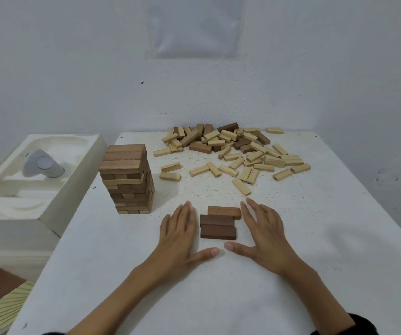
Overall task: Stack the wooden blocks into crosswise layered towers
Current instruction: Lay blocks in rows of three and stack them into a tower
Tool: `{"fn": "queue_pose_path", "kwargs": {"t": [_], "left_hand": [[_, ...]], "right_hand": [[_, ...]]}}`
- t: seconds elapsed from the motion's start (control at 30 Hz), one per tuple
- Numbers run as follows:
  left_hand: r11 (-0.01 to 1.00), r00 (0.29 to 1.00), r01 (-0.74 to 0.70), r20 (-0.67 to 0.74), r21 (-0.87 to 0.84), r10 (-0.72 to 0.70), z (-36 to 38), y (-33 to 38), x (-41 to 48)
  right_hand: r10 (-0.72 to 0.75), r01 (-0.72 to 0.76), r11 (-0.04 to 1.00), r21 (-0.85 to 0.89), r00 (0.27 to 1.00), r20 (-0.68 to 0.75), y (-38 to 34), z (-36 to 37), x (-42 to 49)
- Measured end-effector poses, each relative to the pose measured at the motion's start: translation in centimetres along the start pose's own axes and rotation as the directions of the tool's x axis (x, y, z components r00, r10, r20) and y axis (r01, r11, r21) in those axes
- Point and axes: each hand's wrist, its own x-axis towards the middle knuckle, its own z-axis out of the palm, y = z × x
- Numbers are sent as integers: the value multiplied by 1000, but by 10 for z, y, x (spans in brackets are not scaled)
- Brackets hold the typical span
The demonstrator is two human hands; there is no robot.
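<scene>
Three dark brown wooden blocks (pixel 218 232) lie flat, side by side, near the middle of the front edge of the white counter (pixel 339 238). They make a first layer, but a ragged one: the far block sits shifted to the right of the other two.

The left hand (pixel 180 235) and the right hand (pixel 264 233) lie flat on either side, each grip fully open and holding nothing. The right fingertips (pixel 245 209) are at the far block's end; contact cannot be judged.

Judged risks:
- If the row is not squared up, the crosswise layer above would sit on uneven ends and lean.
- A one-sided push could skew or separate the blocks.
- A left elbow or sleeve swung outward could hit the tall tower of mixed light and dark wooden blocks (pixel 128 180) near the left edge and topple it.
- Reaching for the heap of loose pale and dark wooden blocks (pixel 228 146) along the far edge could knock outliers off the counter.

Some pale blocks carry dark end stamps, too small to read. The sheet (pixel 194 27) on the wall shows a cropped, illegible mark. No brand shows on the white box (pixel 73 189) beside the counter's left edge.
</scene>
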Motion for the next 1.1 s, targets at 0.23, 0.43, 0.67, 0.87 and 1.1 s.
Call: {"fn": "queue_pose_path", "kwargs": {"t": [0.23,0.43,0.67,0.87,1.1], "left_hand": [[998,997,-49,54,40,47,1,5,4],[1000,997,-20,77,15,19,-9,1,4],[998,995,-55,84,-22,57,-5,1,5],[997,995,-70,73,-42,73,-5,2,5],[966,993,-93,43,-242,106,-24,-14,15]], "right_hand": [[-67,71,996,-59,995,81,-4,4,-1],[-27,28,1000,-9,998,61,-3,1,-1],[-27,34,997,-75,996,83,-13,5,2],[-30,36,997,-61,995,92,-10,5,8],[-111,93,971,220,991,71,8,-8,11]]}}
